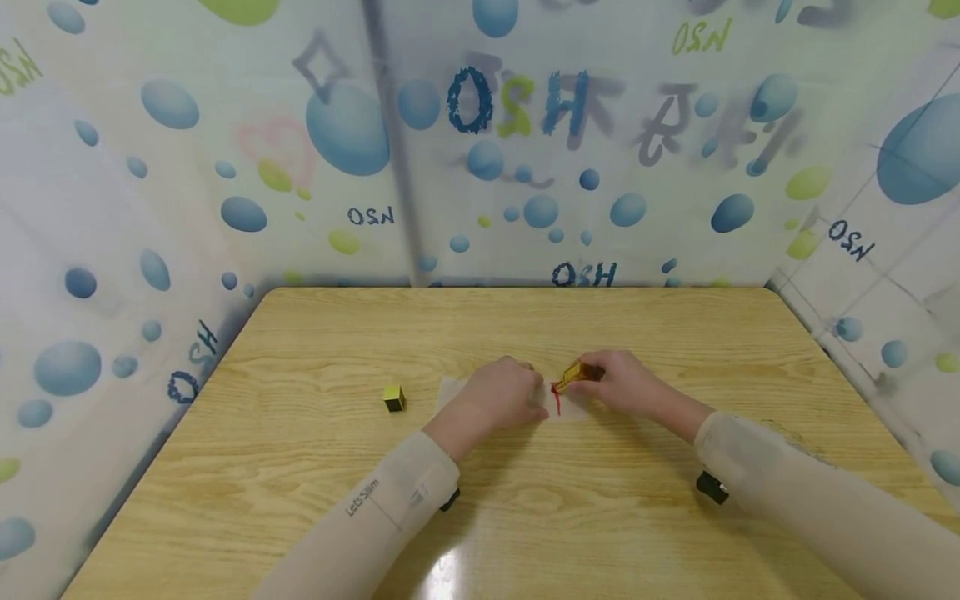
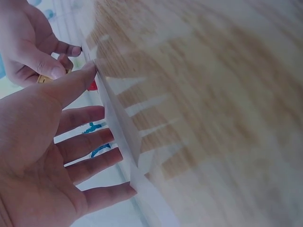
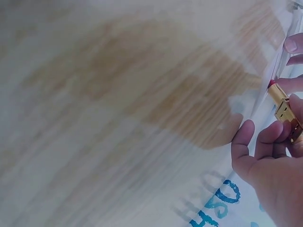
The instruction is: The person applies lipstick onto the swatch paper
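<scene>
A gold lipstick (image 1: pixel 576 372) with a red tip is pinched between the fingers of my right hand (image 1: pixel 618 385). Its tip meets a thin white sheet of paper (image 1: pixel 450 389), where a short red streak (image 1: pixel 558 405) shows. In the right wrist view the lipstick (image 3: pixel 282 109) slants toward the sheet, and the little finger touches down beside it. My left hand (image 1: pixel 497 393) lies over the sheet's left part. The left wrist view shows that hand (image 2: pixel 80 151) with fingers spread and nearly straight, fingertips resting on the paper.
A small gold-and-black block (image 1: pixel 394 398) stands on the wooden table (image 1: pixel 315 333), left of the paper. Patterned curtains (image 1: pixel 480 208) with blue drops hang behind the table's far edge and along both sides. Black wrist devices (image 1: pixel 712 487) show under the sleeves.
</scene>
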Available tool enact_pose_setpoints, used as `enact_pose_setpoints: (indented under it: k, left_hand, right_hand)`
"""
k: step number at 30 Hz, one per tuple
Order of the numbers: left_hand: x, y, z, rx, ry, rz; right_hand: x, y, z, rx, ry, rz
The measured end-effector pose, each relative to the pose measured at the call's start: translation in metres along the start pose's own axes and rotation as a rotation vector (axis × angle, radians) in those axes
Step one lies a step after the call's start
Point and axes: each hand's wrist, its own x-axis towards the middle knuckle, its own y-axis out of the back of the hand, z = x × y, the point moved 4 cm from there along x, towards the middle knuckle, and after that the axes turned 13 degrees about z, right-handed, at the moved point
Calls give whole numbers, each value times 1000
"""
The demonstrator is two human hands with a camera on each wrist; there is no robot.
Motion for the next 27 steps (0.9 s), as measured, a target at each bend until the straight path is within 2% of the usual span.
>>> enact_pose_setpoints:
  k: [6,14,27]
  left_hand:
    - [-1,1,0,-1,6,-8]
    - [-2,2,0,15,2,-5]
    - [-3,-1,0,23,-4,-3]
  right_hand:
    - [-9,1,-4,2,-9,-22]
    - [-20,0,-8,17,52,-15]
    - [-31,-1,-7,77,33,-36]
